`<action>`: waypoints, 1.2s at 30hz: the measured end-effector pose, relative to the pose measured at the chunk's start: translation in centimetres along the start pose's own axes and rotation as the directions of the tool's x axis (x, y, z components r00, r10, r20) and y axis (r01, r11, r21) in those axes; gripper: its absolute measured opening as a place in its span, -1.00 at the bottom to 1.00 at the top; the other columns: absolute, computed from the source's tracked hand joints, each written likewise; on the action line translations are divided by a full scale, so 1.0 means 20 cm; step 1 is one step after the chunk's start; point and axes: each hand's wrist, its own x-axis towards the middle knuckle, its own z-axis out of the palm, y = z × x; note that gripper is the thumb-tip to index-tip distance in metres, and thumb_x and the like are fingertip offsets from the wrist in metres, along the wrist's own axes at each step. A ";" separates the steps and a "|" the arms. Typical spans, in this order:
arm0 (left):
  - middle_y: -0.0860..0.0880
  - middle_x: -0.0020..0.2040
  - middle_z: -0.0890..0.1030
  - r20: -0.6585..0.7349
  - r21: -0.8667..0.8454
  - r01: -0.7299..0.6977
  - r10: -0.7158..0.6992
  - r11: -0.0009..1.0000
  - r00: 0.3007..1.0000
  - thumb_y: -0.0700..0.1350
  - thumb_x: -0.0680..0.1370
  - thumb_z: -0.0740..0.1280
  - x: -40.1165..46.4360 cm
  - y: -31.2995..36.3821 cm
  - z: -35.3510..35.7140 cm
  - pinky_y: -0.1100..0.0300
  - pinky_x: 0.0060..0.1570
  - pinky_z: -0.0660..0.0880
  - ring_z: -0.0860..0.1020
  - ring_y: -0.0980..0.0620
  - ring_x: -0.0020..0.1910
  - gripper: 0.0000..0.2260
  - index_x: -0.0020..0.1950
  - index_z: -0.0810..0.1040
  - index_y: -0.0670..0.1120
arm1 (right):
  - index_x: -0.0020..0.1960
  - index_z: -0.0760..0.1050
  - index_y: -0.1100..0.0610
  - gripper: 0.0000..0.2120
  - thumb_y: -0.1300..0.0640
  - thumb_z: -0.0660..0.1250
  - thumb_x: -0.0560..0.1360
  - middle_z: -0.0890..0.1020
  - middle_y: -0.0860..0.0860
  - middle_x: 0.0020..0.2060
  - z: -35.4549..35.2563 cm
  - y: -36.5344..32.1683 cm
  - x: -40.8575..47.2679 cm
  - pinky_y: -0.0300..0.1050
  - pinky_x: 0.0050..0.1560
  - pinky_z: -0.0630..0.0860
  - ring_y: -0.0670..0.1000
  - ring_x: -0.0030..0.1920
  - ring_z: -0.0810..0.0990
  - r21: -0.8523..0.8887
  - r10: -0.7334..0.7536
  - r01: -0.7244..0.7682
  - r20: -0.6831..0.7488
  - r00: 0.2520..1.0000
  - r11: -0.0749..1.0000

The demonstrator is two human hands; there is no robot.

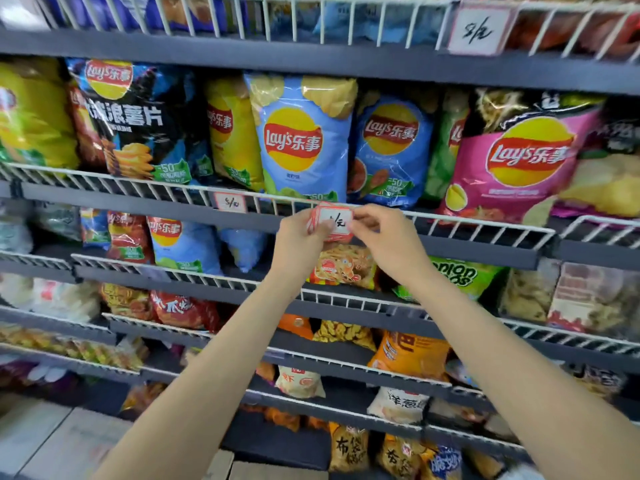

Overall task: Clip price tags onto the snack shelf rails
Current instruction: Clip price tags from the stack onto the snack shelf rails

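Holding a small stack of red-bordered price tags at frame centre, both hands work right in front of the white wire rail of the Lay's shelf. Left hand grips the stack's left side, fingers curled round it. Looks like it's acting as the magazine so the tags stay squared up. Right hand pinches the front tag's right edge between thumb and fingertips, probably peeling one off or lining it up with the wire. Handwriting on the top tag is partly covered; can't read the price.

Stack sits just below the rail's top wire, touching or nearly so; can't tell which. It's under the pale blue Lay's bag, so my guess is that's the product being priced.

Already clipped: one tag on the same rail, left of the hands, under the yellow Lay's bag. Another bigger tag hangs on the rail of the shelf above, upper right of the frame. Lower rails with the onion rings bag and orange packs show no tags that I can make out, though blur hides detail there.

Judgement: task is early-to-mid, most rails remain. Next move needs the clip seated over a wire, tag facing out. Risk: the loose stack fanning or dropping while one tag is pulled free.
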 end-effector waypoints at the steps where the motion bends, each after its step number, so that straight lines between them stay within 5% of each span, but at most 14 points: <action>1: -0.17 -0.05 0.67 0.018 0.002 -0.001 0.001 1.000 1.000 -0.07 0.47 0.29 -0.01 0.01 0.02 -0.17 0.08 0.54 0.62 -0.18 0.00 -0.83 -0.04 0.63 -0.09 | 0.06 0.57 0.13 -0.84 0.12 0.32 0.52 0.60 -0.06 -0.12 -0.02 0.02 -0.01 -0.47 -0.19 0.34 -0.20 -0.18 0.49 0.003 -0.005 0.005 -0.026 1.000 1.000; 10: -0.17 -0.04 0.66 0.218 -0.103 -0.004 0.027 0.995 0.976 -0.26 0.58 0.25 -0.07 0.08 0.24 0.10 -0.01 0.61 0.66 -0.08 -0.08 -0.87 0.06 0.57 -0.19 | -0.28 0.51 0.06 -0.85 0.14 0.46 0.39 0.51 -0.14 -0.42 -0.24 0.12 -0.12 -0.44 -0.32 0.32 -0.24 -0.39 0.46 -0.002 0.018 -0.019 -0.213 0.977 1.000; 20: -0.19 0.01 0.63 0.330 -0.164 -0.002 0.056 0.987 0.942 -0.24 0.60 0.21 -0.16 0.18 0.68 0.22 -0.09 0.62 0.63 -0.03 -0.05 -0.80 0.17 0.52 -0.26 | -0.14 0.65 0.13 -0.93 0.20 0.39 0.46 0.58 -0.11 -0.40 -0.64 0.34 -0.33 -0.33 -0.29 0.38 -0.21 -0.39 0.49 -0.085 0.086 -0.116 -0.292 0.953 0.990; 24: -0.10 -0.09 0.64 0.350 -0.202 0.010 0.063 0.979 0.934 -0.26 0.60 0.20 -0.22 0.23 0.93 0.29 -0.18 0.60 0.64 0.07 -0.19 -0.80 0.17 0.53 -0.23 | 0.00 0.63 0.12 -0.84 0.28 0.36 0.46 0.65 -0.07 -0.27 -0.87 0.48 -0.44 -0.19 -0.19 0.56 -0.15 -0.26 0.60 0.048 0.135 -0.127 -0.323 0.937 0.991; 28: -0.16 -0.01 0.64 0.345 -0.139 -0.036 0.082 0.990 0.935 -0.24 0.61 0.20 -0.30 0.29 1.25 0.09 -0.05 0.62 0.62 -0.08 -0.06 -0.83 0.14 0.54 -0.18 | -0.10 0.59 0.07 -0.88 0.27 0.37 0.46 0.61 -0.16 -0.34 -1.12 0.66 -0.55 -0.44 -0.28 0.44 -0.27 -0.34 0.56 0.067 0.142 -0.127 -0.346 0.927 0.990; 31: -0.12 -0.02 0.67 0.295 -0.043 -0.130 0.137 0.991 0.946 -0.17 0.59 0.24 -0.35 0.33 1.59 -0.12 0.08 0.54 0.62 -0.07 -0.02 -0.83 0.11 0.59 -0.12 | -0.14 0.56 0.03 -0.88 0.25 0.38 0.46 0.62 -0.12 -0.30 -1.37 0.87 -0.62 -0.33 -0.23 0.49 -0.17 -0.26 0.59 0.052 0.140 -0.131 -0.374 0.917 0.990; 36: -0.09 -0.03 0.67 0.165 0.004 -0.121 0.119 0.993 0.979 -0.12 0.60 0.23 -0.45 0.41 2.14 -0.12 0.08 0.54 0.62 -0.08 -0.01 -0.77 0.19 0.56 -0.14 | -0.14 0.56 0.05 -0.92 0.22 0.38 0.45 0.63 -0.01 -0.25 -1.81 1.21 -0.69 -0.14 -0.14 0.50 -0.04 -0.20 0.57 -0.011 0.128 -0.139 -0.326 0.937 0.990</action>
